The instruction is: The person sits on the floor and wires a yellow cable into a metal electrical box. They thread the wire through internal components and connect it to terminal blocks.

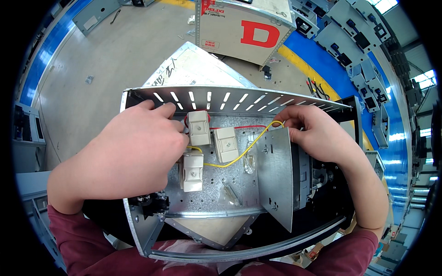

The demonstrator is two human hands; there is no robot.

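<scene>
An open sheet-metal enclosure (251, 202) lies before me, with both hands inside it. Three cream rectangular blocks, each with a screw in its face, sit on its perforated plate: an upper block (199, 128), a right block (225, 144) and a lower block (192, 172). My right hand (317, 131) pinches a yellow wire (246, 151) at the top of an upright metal divider (276, 170). That wire runs down left to the lower block. Beside the upper block, my left hand (142, 147) has its fingers curled; their tips and anything between them are hidden. A red wire (244, 127) crosses behind.
Small clear bags of hardware, a lower bag (229, 195) and an upper bag (249, 163), lie in the enclosure. A slotted metal wall (216, 99) rises along its far side. Beyond stands a large beige box (230, 32). Pliers-like tools (317, 89) lie on the floor at right.
</scene>
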